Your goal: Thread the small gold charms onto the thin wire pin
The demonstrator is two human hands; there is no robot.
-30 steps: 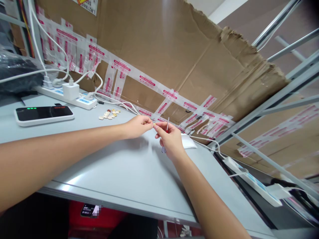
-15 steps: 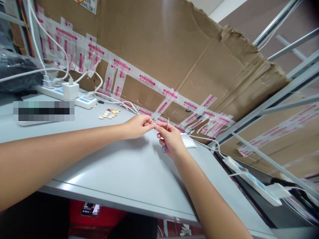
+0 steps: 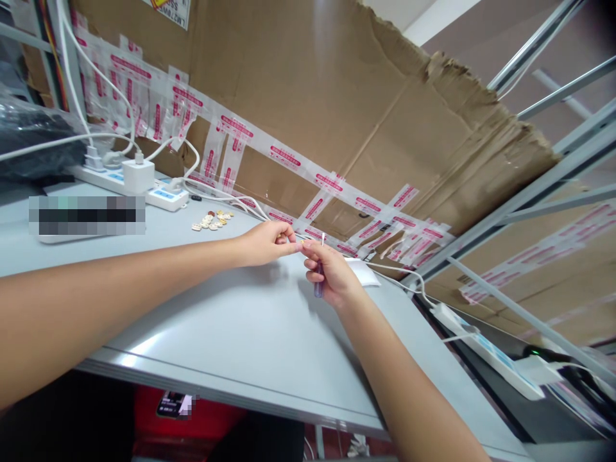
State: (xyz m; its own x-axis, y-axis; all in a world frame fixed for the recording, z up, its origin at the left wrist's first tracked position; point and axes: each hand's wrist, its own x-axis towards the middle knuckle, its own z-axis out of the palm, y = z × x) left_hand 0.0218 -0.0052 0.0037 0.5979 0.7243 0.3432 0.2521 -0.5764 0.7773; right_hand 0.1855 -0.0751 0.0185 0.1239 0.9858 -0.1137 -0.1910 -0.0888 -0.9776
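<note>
Where the left hand (image 3: 269,244) meets the right hand (image 3: 334,273) above the grey desk (image 3: 250,333), a tiny yellowish piece (image 3: 302,243) sits at their fingertips, neither hand nearer; I cannot tell whether the left pinches it. The right is wrapped round a slim purple-handled tool (image 3: 318,289), nearly upright, shaft rising past the thumb.

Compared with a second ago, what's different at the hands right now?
The thin-shafted tool in the right hand now stands a little more upright, with less shaft showing above the hand and more handle below. The spot where the left hand meets it, at a tiny yellow piece, has edged right. No new hold or release shows. The small pieces and power strip stayed put.
</note>
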